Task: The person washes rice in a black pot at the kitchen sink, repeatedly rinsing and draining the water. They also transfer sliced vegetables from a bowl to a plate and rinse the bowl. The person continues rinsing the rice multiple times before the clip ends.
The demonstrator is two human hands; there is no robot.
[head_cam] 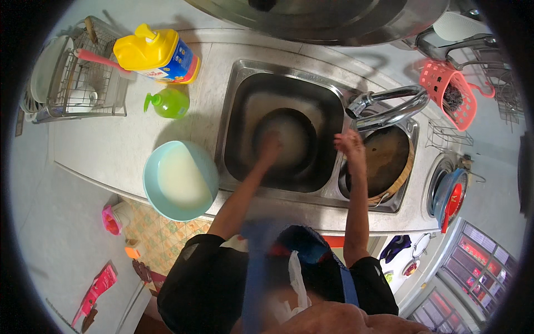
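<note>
My left hand (273,144) reaches down into a dark round pot (308,125) that stands in the larger basin (329,98) of a steel double sink. The hand is blurred against cloudy whitish water, so its fingers do not show clearly. Just below the spout of the chrome faucet (388,96), my right hand (350,144) hangs over the divider between the basins. Its fingers are loosely bent and somewhat apart, with nothing visible in them. On the counter at left sits a pale blue plastic bowl (204,163) with milky liquid in it.
A dark, round, wooden-rimmed vessel (386,154) fills the small basin. Left on the counter (104,154) are a green pump bottle (169,103), a yellow jug (160,56) and a wire dish rack (85,79). A pink perforated basket (448,94) hangs right of the faucet.
</note>
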